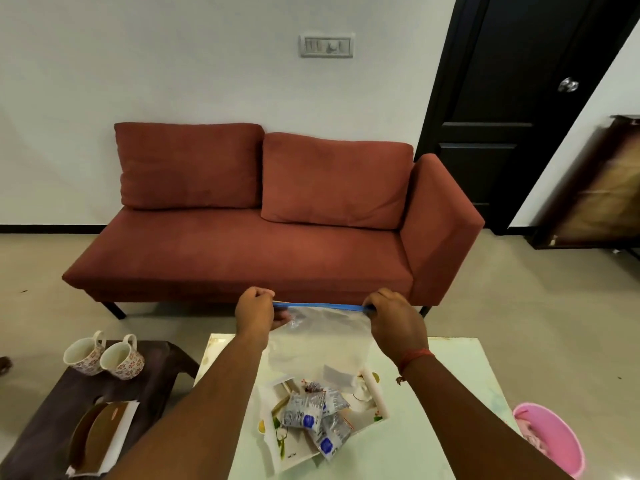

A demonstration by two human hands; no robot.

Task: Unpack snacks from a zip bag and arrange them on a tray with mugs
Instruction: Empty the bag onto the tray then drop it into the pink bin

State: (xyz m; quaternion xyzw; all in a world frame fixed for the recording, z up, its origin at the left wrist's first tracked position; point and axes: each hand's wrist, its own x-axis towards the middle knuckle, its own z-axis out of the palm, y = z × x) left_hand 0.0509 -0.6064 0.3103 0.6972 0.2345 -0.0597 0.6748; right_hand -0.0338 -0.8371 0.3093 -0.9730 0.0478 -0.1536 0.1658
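I hold a clear zip bag (318, 341) with a blue zip strip up over the table. My left hand (256, 311) pinches the strip's left end and my right hand (391, 318) pinches its right end, stretching it level. The bag hangs down and looks nearly empty. Below it lies a white tray (375, 393) with a floral print, holding several silver-and-blue snack packets (313, 419). Two floral mugs (104, 356) stand on a dark side table (152, 379) to the left, apart from the tray.
The tray rests on a pale green glass table (450, 393). A brown-and-white box (100, 434) lies on the dark side table. A pink bin (554, 438) stands at the right. A red sofa (270, 237) faces me; a black door (502, 109) is behind.
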